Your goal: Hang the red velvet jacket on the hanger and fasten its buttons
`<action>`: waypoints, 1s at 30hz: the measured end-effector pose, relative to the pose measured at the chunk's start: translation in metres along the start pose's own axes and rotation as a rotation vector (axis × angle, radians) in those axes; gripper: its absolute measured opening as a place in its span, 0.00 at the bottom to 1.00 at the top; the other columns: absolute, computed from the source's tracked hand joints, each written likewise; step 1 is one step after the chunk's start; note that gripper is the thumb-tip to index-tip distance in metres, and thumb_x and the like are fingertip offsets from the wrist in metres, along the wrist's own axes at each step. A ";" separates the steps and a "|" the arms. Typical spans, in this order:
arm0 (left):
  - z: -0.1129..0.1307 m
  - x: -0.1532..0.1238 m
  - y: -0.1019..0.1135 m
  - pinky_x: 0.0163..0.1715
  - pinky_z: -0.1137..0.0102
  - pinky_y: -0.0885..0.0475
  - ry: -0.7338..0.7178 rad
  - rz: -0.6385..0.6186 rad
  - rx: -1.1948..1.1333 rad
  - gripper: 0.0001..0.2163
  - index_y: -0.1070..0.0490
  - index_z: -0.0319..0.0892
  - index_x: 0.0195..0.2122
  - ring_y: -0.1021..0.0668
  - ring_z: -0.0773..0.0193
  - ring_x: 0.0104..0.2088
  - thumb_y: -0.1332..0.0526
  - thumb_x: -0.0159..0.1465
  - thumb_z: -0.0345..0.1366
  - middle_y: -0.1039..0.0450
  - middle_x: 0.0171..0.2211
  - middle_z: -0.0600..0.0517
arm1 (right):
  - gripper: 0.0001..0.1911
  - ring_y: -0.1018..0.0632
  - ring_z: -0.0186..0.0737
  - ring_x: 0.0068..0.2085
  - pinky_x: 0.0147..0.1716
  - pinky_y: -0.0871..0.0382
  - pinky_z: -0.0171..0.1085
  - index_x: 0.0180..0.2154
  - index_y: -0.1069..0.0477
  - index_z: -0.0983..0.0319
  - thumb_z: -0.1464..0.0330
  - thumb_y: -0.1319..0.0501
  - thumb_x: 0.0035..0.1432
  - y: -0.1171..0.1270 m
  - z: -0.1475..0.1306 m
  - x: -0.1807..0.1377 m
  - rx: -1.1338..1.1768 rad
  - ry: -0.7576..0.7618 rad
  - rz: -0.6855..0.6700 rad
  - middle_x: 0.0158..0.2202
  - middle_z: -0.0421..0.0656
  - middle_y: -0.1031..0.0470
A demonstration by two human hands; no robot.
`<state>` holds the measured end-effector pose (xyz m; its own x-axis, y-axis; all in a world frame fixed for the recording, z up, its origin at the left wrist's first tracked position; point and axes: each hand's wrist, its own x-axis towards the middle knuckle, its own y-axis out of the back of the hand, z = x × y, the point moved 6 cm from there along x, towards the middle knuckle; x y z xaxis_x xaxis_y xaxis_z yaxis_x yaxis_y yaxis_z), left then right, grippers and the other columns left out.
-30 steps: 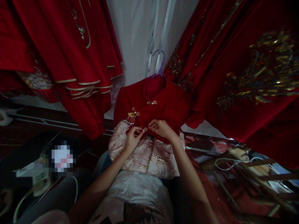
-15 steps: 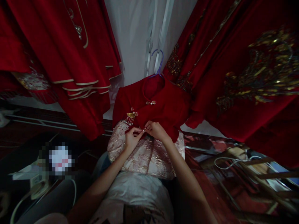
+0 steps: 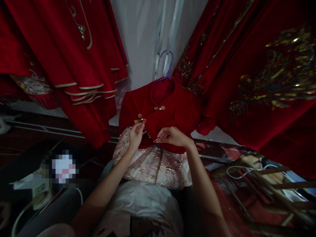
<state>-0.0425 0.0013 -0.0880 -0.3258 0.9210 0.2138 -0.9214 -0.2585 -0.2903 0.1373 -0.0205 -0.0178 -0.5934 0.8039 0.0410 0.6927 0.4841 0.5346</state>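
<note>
A small red velvet top [image 3: 172,113] hangs on a purple hanger [image 3: 168,64] over a pale pink and gold brocade skirt [image 3: 153,164]. My left hand [image 3: 135,136] pinches the red fabric just below a gold fan-shaped brooch [image 3: 139,120] and covers its tassel. My right hand [image 3: 172,136] pinches the lower front edge of the top at a small pearl button [image 3: 156,141]. A pearl clasp [image 3: 159,108] sits closed near the collar.
Long red embroidered garments [image 3: 81,65] hang at left, and a gold-embroidered red gown [image 3: 266,82] at right. A white wall [image 3: 145,39] shows behind. A white power strip with cables [image 3: 32,191] lies at lower left, and white cords [image 3: 247,171] on wooden slats at right.
My hands were close together at the lower button. My left hand has moved up toward the gold brooch, and my right hand has shifted slightly right, still holding the top's lower edge.
</note>
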 end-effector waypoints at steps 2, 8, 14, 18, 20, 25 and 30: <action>0.004 0.011 -0.003 0.36 0.67 0.22 0.041 0.039 -0.123 0.18 0.26 0.38 0.39 0.21 0.65 0.35 0.35 0.55 0.48 0.24 0.39 0.47 | 0.10 0.21 0.35 0.32 0.34 0.26 0.34 0.35 0.26 0.63 0.66 0.34 0.50 0.008 -0.004 -0.007 0.056 0.002 -0.009 0.32 0.42 0.21; 0.005 0.019 -0.011 0.42 0.66 0.26 0.130 0.026 -0.287 0.17 0.25 0.39 0.38 0.21 0.64 0.40 0.31 0.51 0.44 0.23 0.42 0.46 | 0.08 0.22 0.33 0.32 0.33 0.27 0.33 0.36 0.27 0.63 0.69 0.36 0.51 0.012 -0.006 -0.009 0.099 -0.010 -0.005 0.31 0.42 0.22; 0.003 0.021 -0.013 0.36 0.73 0.29 0.145 0.096 -0.268 0.13 0.26 0.41 0.34 0.22 0.67 0.37 0.32 0.49 0.41 0.23 0.38 0.50 | 0.09 0.22 0.35 0.32 0.34 0.27 0.35 0.36 0.27 0.65 0.69 0.35 0.50 0.006 -0.005 -0.004 0.065 -0.050 -0.008 0.32 0.44 0.22; -0.001 0.019 -0.022 0.30 0.75 0.30 0.182 0.175 -0.246 0.11 0.29 0.43 0.33 0.23 0.68 0.32 0.35 0.50 0.40 0.24 0.33 0.53 | 0.11 0.21 0.36 0.32 0.34 0.27 0.37 0.36 0.27 0.65 0.67 0.35 0.51 0.007 -0.006 -0.006 0.040 -0.063 0.002 0.32 0.45 0.21; 0.003 0.021 -0.030 0.31 0.74 0.30 0.159 0.149 -0.185 0.09 0.28 0.42 0.32 0.23 0.67 0.32 0.37 0.53 0.41 0.24 0.33 0.52 | 0.12 0.21 0.37 0.33 0.35 0.26 0.37 0.36 0.27 0.65 0.66 0.35 0.50 0.008 -0.004 -0.009 0.084 -0.080 -0.033 0.33 0.45 0.21; 0.057 0.032 -0.063 0.37 0.72 0.30 -0.329 -0.132 0.234 0.08 0.27 0.41 0.37 0.25 0.67 0.35 0.40 0.60 0.39 0.25 0.36 0.50 | 0.13 0.20 0.37 0.33 0.36 0.26 0.37 0.37 0.26 0.65 0.70 0.34 0.46 0.005 0.003 -0.027 0.184 -0.265 -0.272 0.33 0.45 0.20; 0.103 0.041 -0.096 0.38 0.68 0.30 -0.758 -0.392 0.860 0.10 0.27 0.44 0.43 0.28 0.62 0.40 0.42 0.64 0.39 0.29 0.40 0.49 | 0.15 0.19 0.38 0.34 0.35 0.26 0.36 0.38 0.26 0.67 0.71 0.34 0.45 0.013 0.000 -0.041 0.175 -0.334 -0.342 0.34 0.46 0.19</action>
<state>0.0106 0.0336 0.0447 0.2307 0.6502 0.7239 -0.7316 -0.3747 0.5696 0.1707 -0.0474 -0.0129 -0.6545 0.6423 -0.3988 0.5570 0.7664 0.3200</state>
